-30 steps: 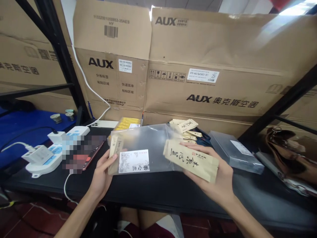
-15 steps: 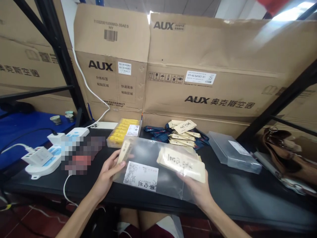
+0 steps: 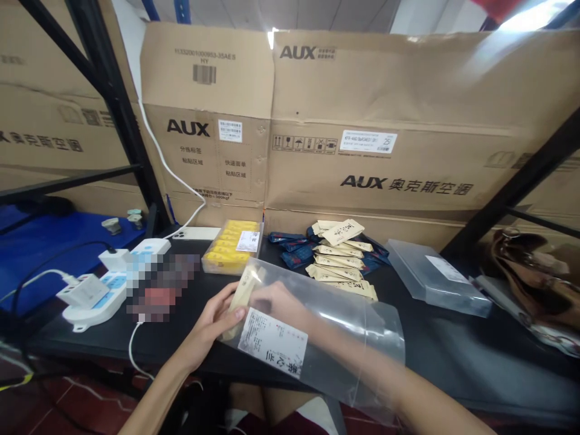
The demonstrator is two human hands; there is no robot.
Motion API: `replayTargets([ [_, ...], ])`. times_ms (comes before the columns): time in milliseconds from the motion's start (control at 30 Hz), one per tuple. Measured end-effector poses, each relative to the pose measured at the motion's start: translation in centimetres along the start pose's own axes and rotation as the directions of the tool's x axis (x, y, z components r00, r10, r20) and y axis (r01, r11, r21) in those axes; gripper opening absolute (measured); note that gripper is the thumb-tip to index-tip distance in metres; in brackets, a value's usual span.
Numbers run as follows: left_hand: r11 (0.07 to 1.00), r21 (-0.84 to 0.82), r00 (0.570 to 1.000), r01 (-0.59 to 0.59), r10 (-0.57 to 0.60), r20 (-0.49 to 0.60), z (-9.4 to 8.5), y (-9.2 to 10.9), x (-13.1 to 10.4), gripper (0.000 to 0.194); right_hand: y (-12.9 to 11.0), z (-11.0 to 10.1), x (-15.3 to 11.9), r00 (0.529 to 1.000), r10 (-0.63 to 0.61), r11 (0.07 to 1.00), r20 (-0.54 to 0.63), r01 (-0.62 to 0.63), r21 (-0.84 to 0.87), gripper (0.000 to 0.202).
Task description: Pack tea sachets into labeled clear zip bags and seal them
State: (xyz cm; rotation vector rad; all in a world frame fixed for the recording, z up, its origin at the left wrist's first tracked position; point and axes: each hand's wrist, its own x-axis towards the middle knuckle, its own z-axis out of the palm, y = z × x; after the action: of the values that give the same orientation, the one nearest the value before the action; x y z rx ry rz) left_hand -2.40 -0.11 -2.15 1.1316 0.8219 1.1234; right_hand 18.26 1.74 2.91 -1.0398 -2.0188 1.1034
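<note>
My left hand grips the closed end of a clear plastic box with a white label, thumb on the near wall. My right hand is inside the box, its forearm passing through the open right end. Its curled fingers press on cream paper packets at the left end; the plastic and glare partly blur them. Behind the box lies a pile of cream packets with black writing, with dark blue packets beside and under it.
A clear box of yellow packets stands behind my left hand. Another clear box lies to the right, near a brown bag. A white power strip with cables is at left. Large cardboard sheets back the black table.
My right hand has moved left, from the box's open end deep inside to the closed end, taking the cream packets along. The box has tilted, its open end lower and nearer.
</note>
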Motion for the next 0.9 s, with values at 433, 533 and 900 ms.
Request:
replayTargets([
  [433, 0.976, -0.219, 0.971, -0.009, -0.044, -0.236, 0.0, 0.8, 0.8, 0.066, 5.7, -12.1, -7.9, 0.926, 0.028, 0.999, -0.375, -0.042, -0.029, 0.039],
  [533, 0.962, -0.269, 0.945, -0.044, -0.047, -0.323, -0.2, 0.8, 0.8, 0.063, 10.1, -14.2, -12.6, 0.562, -0.063, 0.958, -0.824, -0.199, -0.209, 0.032],
  [900, 0.891, -0.445, 0.881, -0.088, -0.139, -0.452, -0.7, 1.0, 1.1, 0.041, 11.8, -12.6, -16.6, 0.816, -0.093, 0.794, -0.571, -0.285, -0.537, 0.035],
])
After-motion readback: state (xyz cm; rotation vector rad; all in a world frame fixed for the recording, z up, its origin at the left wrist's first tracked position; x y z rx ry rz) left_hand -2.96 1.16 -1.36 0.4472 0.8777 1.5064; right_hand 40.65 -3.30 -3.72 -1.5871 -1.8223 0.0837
